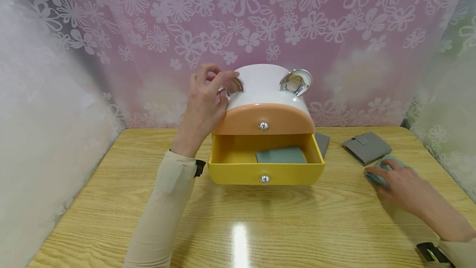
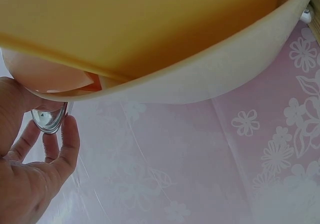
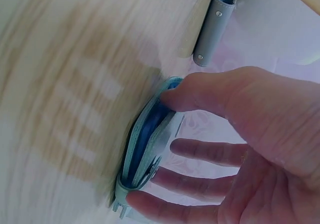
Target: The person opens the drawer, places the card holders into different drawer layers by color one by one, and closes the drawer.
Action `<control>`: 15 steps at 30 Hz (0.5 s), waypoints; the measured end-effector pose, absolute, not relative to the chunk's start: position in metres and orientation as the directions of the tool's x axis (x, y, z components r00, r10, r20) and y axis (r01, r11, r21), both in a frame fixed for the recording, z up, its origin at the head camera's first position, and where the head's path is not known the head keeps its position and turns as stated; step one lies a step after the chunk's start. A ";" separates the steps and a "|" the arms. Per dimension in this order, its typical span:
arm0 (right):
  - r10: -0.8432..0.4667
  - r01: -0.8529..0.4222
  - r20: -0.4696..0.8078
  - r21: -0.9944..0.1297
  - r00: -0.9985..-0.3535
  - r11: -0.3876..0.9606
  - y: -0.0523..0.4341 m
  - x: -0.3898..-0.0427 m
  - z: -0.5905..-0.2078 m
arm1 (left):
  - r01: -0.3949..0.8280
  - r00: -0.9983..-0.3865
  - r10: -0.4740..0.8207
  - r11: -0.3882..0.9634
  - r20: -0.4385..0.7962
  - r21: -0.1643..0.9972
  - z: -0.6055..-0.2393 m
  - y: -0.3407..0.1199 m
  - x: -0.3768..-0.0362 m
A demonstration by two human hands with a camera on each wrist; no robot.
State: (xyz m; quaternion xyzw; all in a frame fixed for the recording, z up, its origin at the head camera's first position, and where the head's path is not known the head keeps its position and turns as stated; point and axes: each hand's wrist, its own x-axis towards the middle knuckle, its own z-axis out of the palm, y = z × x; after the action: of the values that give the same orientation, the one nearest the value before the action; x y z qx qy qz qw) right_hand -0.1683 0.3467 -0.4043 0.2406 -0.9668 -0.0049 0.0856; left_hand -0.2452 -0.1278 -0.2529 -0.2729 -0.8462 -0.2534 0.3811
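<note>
Right hand (image 1: 399, 183) gripping teal wallet (image 1: 379, 173), left hand (image 1: 204, 102) pinching chrome handle (image 1: 234, 86)

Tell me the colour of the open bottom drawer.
Yellow; the open drawer shows best in the head view.

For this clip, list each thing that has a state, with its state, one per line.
Yellow bottom drawer: pulled open, a teal wallet lying flat inside.
Orange top drawer: shut.
Grey wallet: closed, flat on the table.
Light blue wallet: closed, under the right hand.
Left hand: gripping the chrome handle.
</note>
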 end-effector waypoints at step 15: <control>-0.533 -0.549 0.291 0.030 -0.794 0.835 0.346 -0.167 -0.406 | 0.660 -0.553 0.270 0.720 0.788 0.217 -0.253 -0.128 -0.246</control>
State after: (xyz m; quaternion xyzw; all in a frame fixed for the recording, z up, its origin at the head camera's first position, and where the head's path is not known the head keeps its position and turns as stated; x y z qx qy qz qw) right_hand -0.1666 0.3456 -0.4055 0.2857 -0.9468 0.0279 0.1455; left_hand -0.2458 -0.1276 -0.2527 -0.2755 -0.8440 -0.2536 0.3840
